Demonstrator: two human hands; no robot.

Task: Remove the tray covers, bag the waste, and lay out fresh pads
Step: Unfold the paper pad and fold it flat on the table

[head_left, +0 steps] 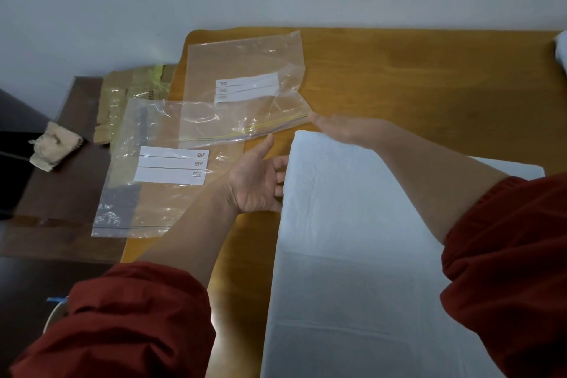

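A clear zip bag with a white label and a yellow-and-blue zip strip lies at the far left of the wooden table. My right hand pinches the corner of its zip edge and lifts it slightly. My left hand is palm up with fingers apart, its thumb tip touching the same zip edge. A second clear zip bag with a white label lies flat lower left, overhanging the table's edge. A large white pad is spread over the near right of the table.
Left of the table stands a lower dark brown surface with a crumpled beige cloth and flattened cardboard with yellow tape. A white object pokes in at the right edge. A pale wall runs behind.
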